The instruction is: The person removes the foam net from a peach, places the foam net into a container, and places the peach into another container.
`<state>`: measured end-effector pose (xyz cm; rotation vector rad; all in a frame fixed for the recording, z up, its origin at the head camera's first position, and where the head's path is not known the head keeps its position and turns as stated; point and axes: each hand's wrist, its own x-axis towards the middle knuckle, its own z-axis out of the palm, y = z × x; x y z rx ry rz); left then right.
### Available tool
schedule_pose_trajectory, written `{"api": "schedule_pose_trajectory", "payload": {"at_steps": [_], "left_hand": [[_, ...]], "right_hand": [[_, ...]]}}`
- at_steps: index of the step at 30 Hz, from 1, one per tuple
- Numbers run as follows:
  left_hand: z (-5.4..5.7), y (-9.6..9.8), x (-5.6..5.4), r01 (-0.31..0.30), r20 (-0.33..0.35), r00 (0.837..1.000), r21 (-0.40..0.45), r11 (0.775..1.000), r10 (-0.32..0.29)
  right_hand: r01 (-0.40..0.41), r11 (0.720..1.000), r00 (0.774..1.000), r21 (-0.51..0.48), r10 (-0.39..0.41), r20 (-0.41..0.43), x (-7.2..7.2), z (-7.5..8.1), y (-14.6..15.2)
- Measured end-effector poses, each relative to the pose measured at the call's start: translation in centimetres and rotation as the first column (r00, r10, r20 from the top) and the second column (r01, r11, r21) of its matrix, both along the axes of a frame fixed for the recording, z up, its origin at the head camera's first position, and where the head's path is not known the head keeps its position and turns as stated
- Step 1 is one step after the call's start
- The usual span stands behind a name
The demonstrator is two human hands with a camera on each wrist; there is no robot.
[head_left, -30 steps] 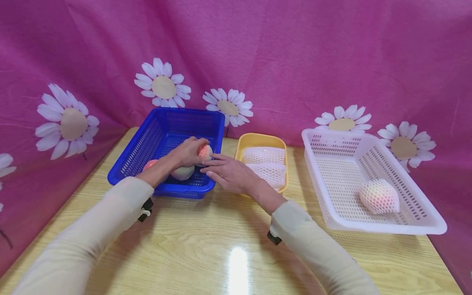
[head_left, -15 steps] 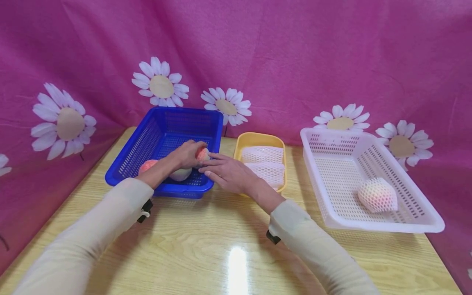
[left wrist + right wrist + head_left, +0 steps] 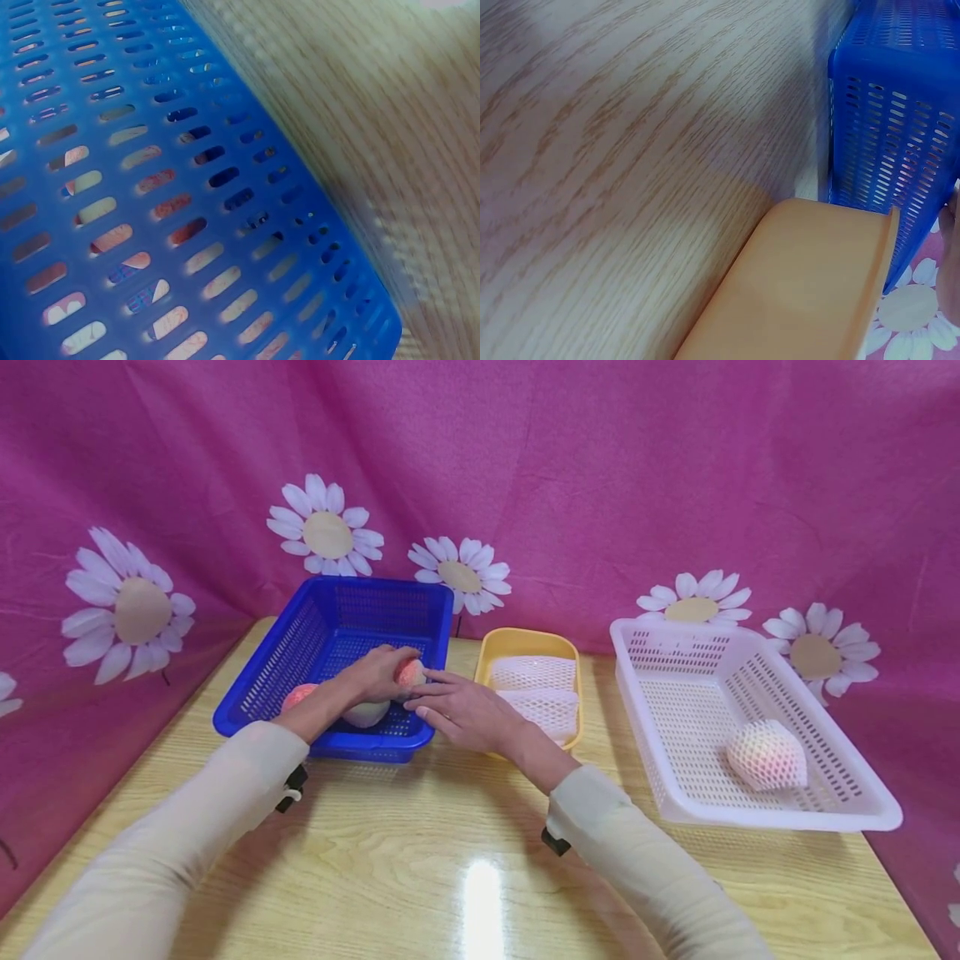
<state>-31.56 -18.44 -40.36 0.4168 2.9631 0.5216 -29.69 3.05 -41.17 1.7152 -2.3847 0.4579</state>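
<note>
My left hand (image 3: 371,677) reaches into the blue basket (image 3: 375,746) and grips a pink-and-white peach (image 3: 410,672) near its right wall. Beneath that forearm lie a pale peach (image 3: 367,715) and a redder peach (image 3: 298,696), both partly covered. My right hand (image 3: 472,717) extends over the basket's right rim, its fingers fairly straight and the tips right at the held peach. Through the slots of the blue basket wall (image 3: 247,180), the left wrist view shows patches of pink fruit. Part of my right hand (image 3: 950,270) shows at the edge of the right wrist view.
A yellow tray (image 3: 491,643) with white foam net sleeves (image 3: 534,673) stands right of the blue basket, under my right hand. Farther right, a white basket (image 3: 772,820) holds a peach in a foam net (image 3: 767,756). A pink flowered cloth (image 3: 570,485) hangs behind the table (image 3: 375,860).
My left hand and the peach in it have sunk very slightly in the blue basket. The right hand stays at the peach; the head view has shifted a little.
</note>
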Motion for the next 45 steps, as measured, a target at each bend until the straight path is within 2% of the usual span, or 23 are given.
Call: {"api": "schedule_pose_trajectory", "payload": {"at_steps": [4,8,14,18,22,31,34,38,41,45], "left_hand": [[0.1,-0.2,0.0,-0.012,0.021,1.000,-0.003,1.000,0.012],[0.5,-0.4,0.0,0.003,0.001,1.000,0.010,1.000,-0.003],[1.1,-0.6,0.0,0.044,-0.044,0.998,0.043,0.998,-0.042],[1.4,-0.7,0.1,0.059,-0.044,0.997,0.060,0.996,-0.057],[1.6,-0.8,0.2,0.079,-0.060,0.995,0.071,0.994,-0.075],[2.4,-1.2,0.2,0.157,-0.137,0.980,0.108,0.982,-0.141],[2.4,-1.2,0.2,0.163,-0.147,0.978,0.115,0.980,-0.145],[2.4,-1.1,0.2,0.151,-0.162,0.978,0.122,0.981,-0.130],[2.4,-0.9,0.3,0.125,-0.175,0.979,0.136,0.983,-0.100],[2.6,-0.4,0.6,0.090,-0.210,0.976,0.143,0.986,-0.059]], "right_hand": [[-0.010,1.000,1.000,0.001,0.010,-0.023,0.0,0.0,-0.1],[-0.004,1.000,1.000,0.004,0.004,-0.028,0.0,0.1,-0.1],[0.022,1.000,1.000,0.004,-0.022,0.015,0.1,0.1,0.1],[0.028,1.000,0.999,0.002,-0.028,0.037,0.1,0.0,0.4],[0.014,1.000,1.000,0.000,-0.014,0.017,0.1,-0.1,0.5],[0.074,0.996,0.996,0.042,-0.071,-0.061,0.5,0.6,0.5],[0.113,0.992,0.992,0.052,-0.109,-0.070,0.7,0.9,0.6],[0.203,0.979,0.978,0.037,-0.200,-0.057,0.7,1.5,0.8],[0.288,0.957,0.956,0.035,-0.285,-0.068,0.7,2.2,1.2],[0.408,0.909,0.912,0.083,-0.403,-0.077,0.7,2.9,1.6]]}}
